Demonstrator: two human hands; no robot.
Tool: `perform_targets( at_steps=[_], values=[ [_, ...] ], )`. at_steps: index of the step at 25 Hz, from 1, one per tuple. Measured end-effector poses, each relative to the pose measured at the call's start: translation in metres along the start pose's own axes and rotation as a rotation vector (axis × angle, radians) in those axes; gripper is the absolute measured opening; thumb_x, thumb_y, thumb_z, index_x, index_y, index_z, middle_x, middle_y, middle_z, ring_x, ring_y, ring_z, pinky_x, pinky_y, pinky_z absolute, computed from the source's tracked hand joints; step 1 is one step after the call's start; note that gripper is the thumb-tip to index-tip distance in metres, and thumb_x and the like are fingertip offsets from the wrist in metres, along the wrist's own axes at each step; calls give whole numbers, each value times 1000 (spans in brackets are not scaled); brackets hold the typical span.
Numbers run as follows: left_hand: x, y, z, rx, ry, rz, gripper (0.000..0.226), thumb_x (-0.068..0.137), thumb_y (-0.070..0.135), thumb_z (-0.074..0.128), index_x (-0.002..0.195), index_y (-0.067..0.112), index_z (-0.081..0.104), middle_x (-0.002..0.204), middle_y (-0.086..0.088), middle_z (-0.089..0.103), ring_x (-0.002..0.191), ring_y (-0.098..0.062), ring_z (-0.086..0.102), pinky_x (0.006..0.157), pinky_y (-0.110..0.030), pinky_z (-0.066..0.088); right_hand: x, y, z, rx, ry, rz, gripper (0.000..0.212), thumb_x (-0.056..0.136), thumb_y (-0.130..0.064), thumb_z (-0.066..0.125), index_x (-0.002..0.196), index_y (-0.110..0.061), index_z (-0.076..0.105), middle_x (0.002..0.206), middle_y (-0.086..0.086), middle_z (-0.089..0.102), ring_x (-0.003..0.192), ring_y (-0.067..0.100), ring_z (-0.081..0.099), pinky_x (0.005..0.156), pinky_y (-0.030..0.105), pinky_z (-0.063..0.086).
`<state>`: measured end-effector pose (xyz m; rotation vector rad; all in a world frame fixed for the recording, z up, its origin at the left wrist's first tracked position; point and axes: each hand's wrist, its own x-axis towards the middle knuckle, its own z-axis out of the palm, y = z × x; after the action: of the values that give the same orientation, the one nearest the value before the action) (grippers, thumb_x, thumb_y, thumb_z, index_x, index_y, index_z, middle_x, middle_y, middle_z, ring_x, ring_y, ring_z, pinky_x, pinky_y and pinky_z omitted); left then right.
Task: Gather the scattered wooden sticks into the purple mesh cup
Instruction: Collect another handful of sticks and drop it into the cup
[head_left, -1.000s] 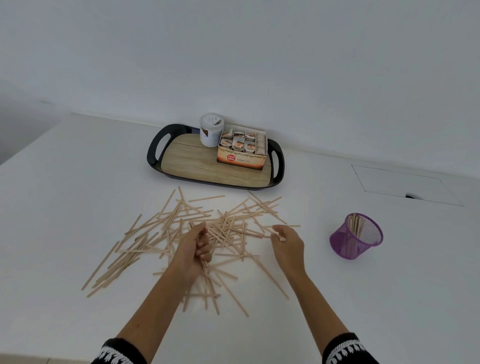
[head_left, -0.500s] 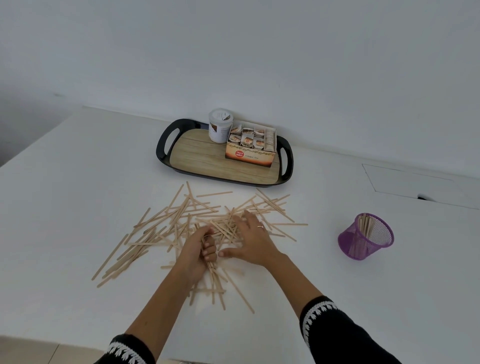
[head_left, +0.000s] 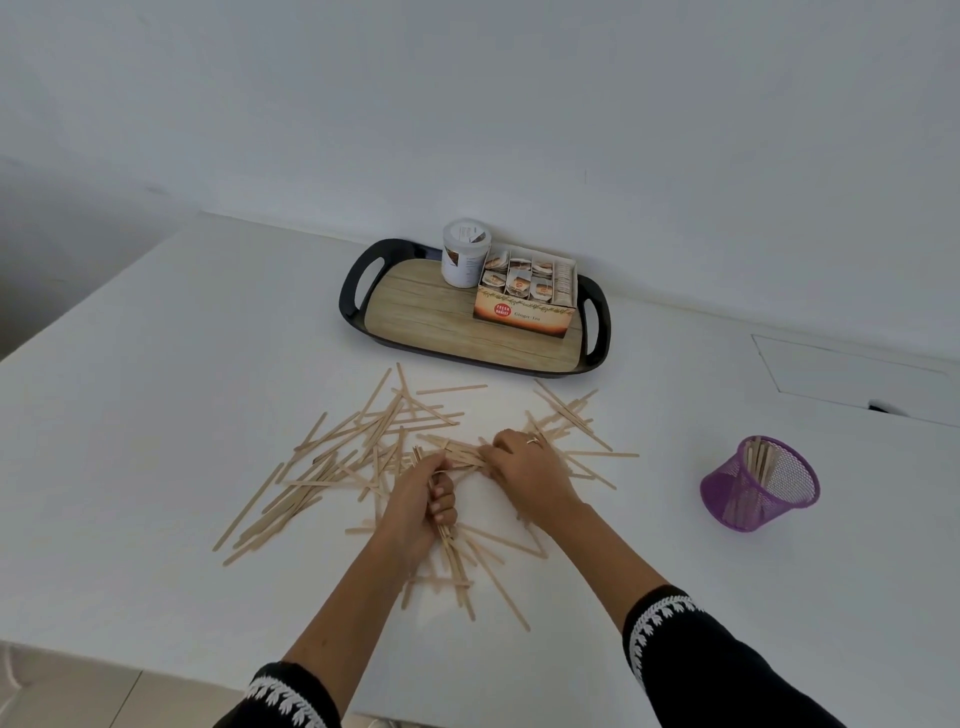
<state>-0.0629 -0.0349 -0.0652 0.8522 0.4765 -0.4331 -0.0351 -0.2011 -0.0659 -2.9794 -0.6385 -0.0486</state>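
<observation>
Many thin wooden sticks (head_left: 332, 462) lie scattered across the middle of the white table. My left hand (head_left: 423, 499) is closed around a bundle of sticks (head_left: 451, 545) that points toward me. My right hand (head_left: 524, 470) lies on the pile just to the right, fingers curled over a few sticks and pushing them against the bundle. The purple mesh cup (head_left: 759, 483) stands tilted at the right, apart from both hands, with several sticks inside it.
A black tray with a wood-look floor (head_left: 426, 317) sits behind the pile, carrying a white jar (head_left: 464, 253) and a box of tea bags (head_left: 525, 293). A recessed panel (head_left: 852, 374) is set into the table at the far right. The table's near edge runs below my forearms.
My right hand has moved left from the pile's right edge onto the sticks beside my left hand. The left hand kept its bundle. The camera has shifted, so everything sits further right.
</observation>
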Motion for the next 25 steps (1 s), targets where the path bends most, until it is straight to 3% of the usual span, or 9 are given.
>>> perform_targets(
  at_steps=[4, 7, 11, 16, 20, 22, 25],
  values=[
    [1, 0, 0, 12, 3, -3, 22, 98, 23, 48, 82, 8, 51, 49, 3, 33, 35, -7, 25, 32, -18, 22, -13, 0, -1, 8, 58, -56, 34, 88, -1, 54, 121, -4, 60, 125, 16, 60, 111, 31, 59, 97, 39, 47],
    [1, -1, -1, 15, -4, -10, 23, 99, 24, 47, 81, 9, 51, 49, 3, 33, 35, -7, 26, 32, -18, 23, -23, -3, -2, -17, 140, -81, 38, 73, 9, 66, 109, -3, 66, 102, 13, 71, 86, 29, 69, 74, 37, 58],
    [2, -1, -1, 28, -2, 0, 22, 98, 23, 49, 82, 9, 49, 50, 3, 33, 35, -7, 26, 32, -18, 24, -26, -7, -7, -92, 140, 14, 39, 57, 14, 73, 91, -4, 69, 75, 8, 70, 62, 25, 66, 53, 28, 54],
    [4, -2, -3, 54, -6, 2, 20, 97, 22, 50, 82, 9, 50, 50, 3, 34, 36, -8, 27, 33, -18, 24, -24, 0, -6, 19, 37, 110, 31, 85, 8, 47, 109, -5, 61, 100, 12, 65, 92, 29, 61, 77, 36, 52],
    [4, -3, -4, 63, -4, 1, 19, 96, 22, 50, 83, 9, 51, 51, 2, 35, 37, -8, 28, 34, -18, 24, -23, 5, -19, 379, 167, 316, 19, 91, -5, 50, 90, -2, 69, 77, 12, 69, 73, 26, 62, 69, 37, 50],
    [4, -2, -2, 92, 4, -5, 18, 96, 22, 50, 83, 10, 52, 52, 2, 37, 37, -8, 30, 35, -19, 26, -22, 9, -29, 572, 236, 455, 15, 88, -6, 58, 85, -2, 72, 71, 11, 71, 69, 23, 64, 68, 30, 51],
    [4, 2, 5, 143, -8, -10, 16, 96, 22, 52, 84, 11, 54, 53, 2, 44, 40, -8, 39, 38, -20, 35, -20, 12, -46, 882, 225, 623, 11, 83, -11, 66, 76, -16, 74, 68, 1, 69, 69, 11, 63, 68, 16, 48]
  ],
)
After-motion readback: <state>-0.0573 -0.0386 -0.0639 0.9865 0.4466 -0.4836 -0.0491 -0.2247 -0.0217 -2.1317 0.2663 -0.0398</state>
